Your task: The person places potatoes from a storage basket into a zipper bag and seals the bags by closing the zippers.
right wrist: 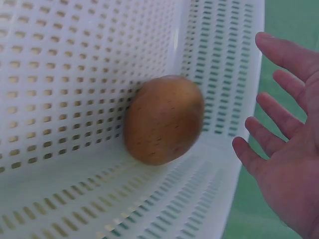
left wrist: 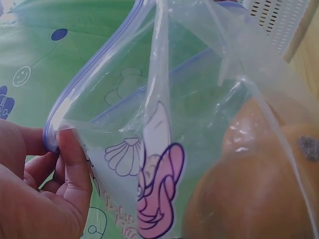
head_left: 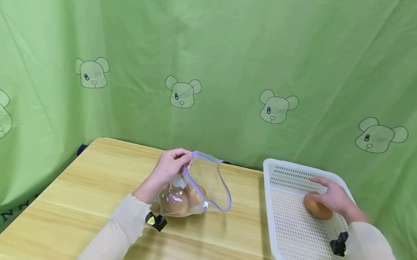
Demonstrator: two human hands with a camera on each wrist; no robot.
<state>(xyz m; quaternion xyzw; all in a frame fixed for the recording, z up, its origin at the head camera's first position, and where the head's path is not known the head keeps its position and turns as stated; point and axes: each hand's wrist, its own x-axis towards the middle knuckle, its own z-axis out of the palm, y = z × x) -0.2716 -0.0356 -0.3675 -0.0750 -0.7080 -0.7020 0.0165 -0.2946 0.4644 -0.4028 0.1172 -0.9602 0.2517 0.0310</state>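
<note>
My left hand [head_left: 168, 168] pinches the purple zip rim of a clear zip bag [head_left: 226, 185] between thumb and fingers. The bag's mouth gapes toward the right, and pink and white pictures are printed on its side. Several brown potatoes [left wrist: 239, 191] lie in the bag, seen through the plastic. Over a white perforated basket [head_left: 270, 227] on the right, my right hand [head_left: 333, 197] hovers near a single potato [head_left: 315, 208]. In the right wrist view, that potato [right wrist: 164, 119] rests against the basket's corner, apart from the spread fingers [right wrist: 279, 107].
The wooden table [head_left: 96, 185] carries the bag and the basket. A green curtain [head_left: 219, 51] with bear-face prints hangs right behind the table's back edge. A small black device [head_left: 339, 244] is at the right wrist and another [head_left: 156, 221] at the left.
</note>
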